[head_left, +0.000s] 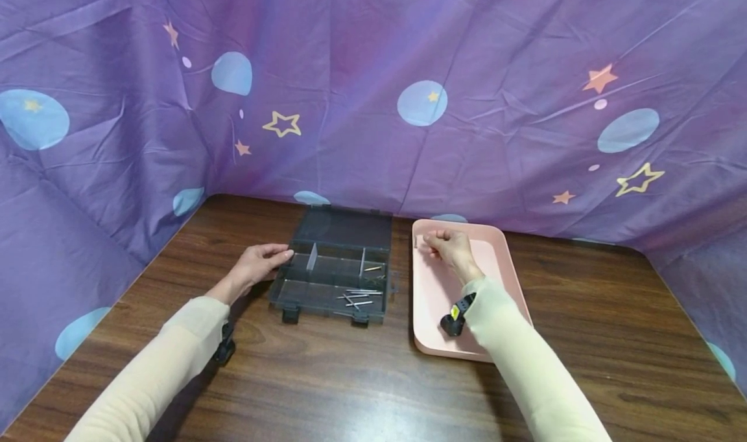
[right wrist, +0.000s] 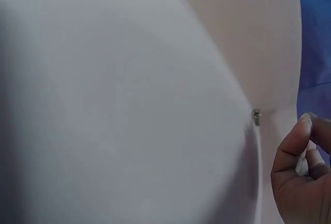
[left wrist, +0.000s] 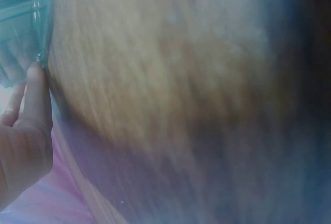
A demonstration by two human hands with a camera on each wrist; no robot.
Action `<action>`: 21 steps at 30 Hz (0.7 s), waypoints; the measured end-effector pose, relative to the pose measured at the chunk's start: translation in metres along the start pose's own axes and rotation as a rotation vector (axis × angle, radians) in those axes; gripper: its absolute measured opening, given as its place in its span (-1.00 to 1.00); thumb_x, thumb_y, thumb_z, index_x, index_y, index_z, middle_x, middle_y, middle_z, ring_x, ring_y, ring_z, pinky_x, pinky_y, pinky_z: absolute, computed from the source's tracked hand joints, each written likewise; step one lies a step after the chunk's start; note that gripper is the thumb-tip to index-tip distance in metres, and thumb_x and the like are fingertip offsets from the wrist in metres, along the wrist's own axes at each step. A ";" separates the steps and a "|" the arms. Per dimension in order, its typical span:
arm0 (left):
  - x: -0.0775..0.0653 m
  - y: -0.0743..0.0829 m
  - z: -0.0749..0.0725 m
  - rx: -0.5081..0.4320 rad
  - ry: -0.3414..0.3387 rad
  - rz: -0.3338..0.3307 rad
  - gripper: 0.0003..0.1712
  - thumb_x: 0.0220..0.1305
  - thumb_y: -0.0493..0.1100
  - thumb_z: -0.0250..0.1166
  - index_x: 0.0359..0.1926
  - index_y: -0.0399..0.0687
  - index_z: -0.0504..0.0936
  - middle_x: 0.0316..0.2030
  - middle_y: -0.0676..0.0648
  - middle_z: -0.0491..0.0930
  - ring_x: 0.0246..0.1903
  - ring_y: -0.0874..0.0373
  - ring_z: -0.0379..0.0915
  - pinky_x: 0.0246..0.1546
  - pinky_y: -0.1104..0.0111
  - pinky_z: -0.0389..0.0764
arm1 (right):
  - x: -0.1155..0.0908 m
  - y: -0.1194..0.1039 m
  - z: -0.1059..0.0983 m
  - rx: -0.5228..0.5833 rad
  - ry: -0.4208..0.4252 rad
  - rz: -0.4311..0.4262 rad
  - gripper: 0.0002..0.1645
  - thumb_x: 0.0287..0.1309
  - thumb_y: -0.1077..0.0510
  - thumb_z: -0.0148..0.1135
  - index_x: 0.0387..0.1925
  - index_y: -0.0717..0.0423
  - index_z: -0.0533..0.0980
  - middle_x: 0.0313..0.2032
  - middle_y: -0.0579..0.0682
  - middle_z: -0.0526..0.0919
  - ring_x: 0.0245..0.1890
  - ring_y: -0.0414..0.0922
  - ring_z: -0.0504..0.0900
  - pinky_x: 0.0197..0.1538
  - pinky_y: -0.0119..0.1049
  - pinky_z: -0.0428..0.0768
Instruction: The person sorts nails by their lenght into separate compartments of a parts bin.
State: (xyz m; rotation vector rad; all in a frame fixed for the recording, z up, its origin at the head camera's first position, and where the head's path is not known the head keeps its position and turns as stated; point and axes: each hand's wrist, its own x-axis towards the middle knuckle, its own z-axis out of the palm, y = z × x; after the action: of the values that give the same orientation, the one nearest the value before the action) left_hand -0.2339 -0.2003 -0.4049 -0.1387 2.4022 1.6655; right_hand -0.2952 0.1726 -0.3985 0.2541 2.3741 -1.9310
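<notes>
A dark see-through compartment box (head_left: pixel 327 309) lies with its lid (head_left: pixel 344 228) raised at the back. My left hand (head_left: pixel 259 264) holds the box's left side wall; through the plastic, some of its fingers (left wrist: pixel 36 89) show. Several silver screws or nails (head_left: pixel 358 294) lie in the long front compartment, and small brass-coloured pieces (head_left: pixel 373 269) in the back right one. Over the far left corner of a pink tray (head_left: pixel 423 338), my right hand (head_left: pixel 452 251) has thumb and index tips together, nothing visible between them. A small cross-head screw (right wrist: pixel 256 115) in the tray sits just beside those fingertips.
Two dividers (head_left: pixel 312 258) split the back of the box. Black latches (head_left: pixel 360 319) stick out from its front edge. The brown wooden table (head_left: pixel 327 390) ends at a purple patterned curtain (head_left: pixel 350 105) behind and at the sides.
</notes>
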 end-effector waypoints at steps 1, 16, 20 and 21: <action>0.000 0.000 0.000 0.001 0.000 0.001 -0.40 0.38 -0.06 0.11 0.30 -0.35 0.30 0.24 -0.33 0.34 0.22 -0.08 0.28 0.12 0.18 0.51 | 0.000 0.001 0.001 0.005 -0.002 0.009 -0.91 0.22 0.31 0.16 -0.33 0.31 0.49 -0.72 -0.20 0.52 -0.72 -0.38 0.44 -0.61 -0.59 0.46; 0.001 -0.001 0.000 -0.005 0.002 -0.002 -0.41 0.38 -0.06 0.11 0.29 -0.36 0.31 0.24 -0.33 0.34 0.22 -0.08 0.28 0.12 0.17 0.51 | 0.008 0.007 0.011 0.135 -0.028 0.072 -0.88 0.19 0.42 0.10 -0.46 0.30 0.41 -0.74 -0.12 0.51 -0.76 -0.35 0.51 -0.60 -0.54 0.57; 0.000 -0.001 -0.001 0.002 0.003 0.002 -0.41 0.38 -0.07 0.11 0.29 -0.35 0.31 0.25 -0.33 0.33 0.23 -0.09 0.27 0.13 0.15 0.50 | 0.008 0.007 0.013 0.135 -0.022 0.083 -0.89 0.17 0.45 0.09 -0.47 0.33 0.43 -0.75 -0.10 0.54 -0.78 -0.34 0.51 -0.60 -0.49 0.60; 0.000 -0.001 -0.001 0.004 0.003 0.002 -0.40 0.38 -0.06 0.11 0.29 -0.35 0.31 0.25 -0.33 0.33 0.23 -0.09 0.27 0.13 0.15 0.50 | 0.007 0.007 0.014 0.132 -0.020 0.084 -0.89 0.17 0.46 0.09 -0.46 0.33 0.44 -0.75 -0.10 0.54 -0.79 -0.33 0.51 -0.60 -0.48 0.60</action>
State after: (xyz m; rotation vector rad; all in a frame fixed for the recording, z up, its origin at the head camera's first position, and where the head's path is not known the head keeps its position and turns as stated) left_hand -0.2339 -0.2013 -0.4056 -0.1382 2.4083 1.6622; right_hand -0.3019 0.1612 -0.4096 0.3344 2.1888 -2.0437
